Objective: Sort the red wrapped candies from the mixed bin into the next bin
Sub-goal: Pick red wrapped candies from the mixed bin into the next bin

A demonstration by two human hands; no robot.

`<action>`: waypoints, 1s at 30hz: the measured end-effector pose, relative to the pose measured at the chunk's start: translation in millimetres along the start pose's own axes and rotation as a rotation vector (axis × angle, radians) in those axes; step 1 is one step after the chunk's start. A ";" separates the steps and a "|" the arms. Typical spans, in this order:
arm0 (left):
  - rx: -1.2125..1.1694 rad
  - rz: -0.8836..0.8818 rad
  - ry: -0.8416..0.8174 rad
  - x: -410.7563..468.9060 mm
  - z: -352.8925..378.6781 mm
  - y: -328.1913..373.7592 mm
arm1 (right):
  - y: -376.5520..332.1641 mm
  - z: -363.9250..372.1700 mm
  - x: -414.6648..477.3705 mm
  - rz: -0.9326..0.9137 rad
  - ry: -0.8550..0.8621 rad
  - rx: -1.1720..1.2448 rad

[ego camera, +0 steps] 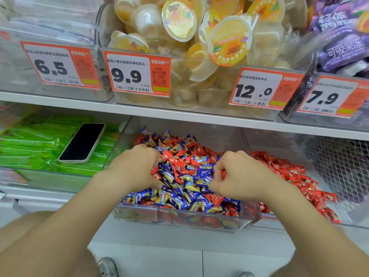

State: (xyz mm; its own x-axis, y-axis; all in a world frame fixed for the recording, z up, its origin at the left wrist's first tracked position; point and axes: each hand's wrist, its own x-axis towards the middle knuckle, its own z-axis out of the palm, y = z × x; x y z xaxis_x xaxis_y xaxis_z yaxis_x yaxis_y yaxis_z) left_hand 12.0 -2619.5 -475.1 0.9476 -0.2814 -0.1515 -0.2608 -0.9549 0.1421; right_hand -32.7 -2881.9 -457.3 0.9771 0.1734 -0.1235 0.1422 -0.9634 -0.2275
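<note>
We see 2 hands in 1 mixed bin (175, 217): left hand (137, 166) and right hand (237, 174), each with fingers curled tight on red candies (222, 173). Beyond the right fingers, 1 next bin (299, 221) holds only reds.

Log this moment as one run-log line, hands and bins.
left hand: shut on red candies | right hand: shut on red candies | both over mixed bin | red bin: part filled
</note>
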 end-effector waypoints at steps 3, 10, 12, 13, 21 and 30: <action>-0.046 -0.039 -0.048 1.5 -2.6 2.9 | -5.6 7.2 -2.7 0.029 -0.048 -0.198; -0.124 -0.026 -0.041 2.6 -3.3 -1.5 | -15.6 11.9 3.8 -0.007 -0.133 -0.166; -0.154 -0.022 -0.061 0.9 -4.9 -4.3 | -17.5 7.3 0.5 0.014 -0.113 -0.133; -0.189 -0.029 -0.055 -0.5 -6.0 -4.4 | -18.1 4.0 -1.0 0.029 -0.087 -0.101; -0.860 -0.215 0.108 -5.8 -25.3 7.7 | -23.0 14.1 17.4 -0.023 0.213 0.251; -1.062 -0.137 0.000 1.6 -22.7 13.7 | -39.4 36.1 69.7 -0.201 0.020 0.178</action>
State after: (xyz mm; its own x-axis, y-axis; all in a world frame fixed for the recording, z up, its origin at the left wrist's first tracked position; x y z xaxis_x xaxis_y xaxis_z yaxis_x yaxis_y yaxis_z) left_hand 14.1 -2630.9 -451.2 0.9567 -0.1775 -0.2308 0.1423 -0.4066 0.9025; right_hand 24.1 -2824.5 -491.8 0.9352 0.3518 -0.0406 0.3052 -0.8587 -0.4116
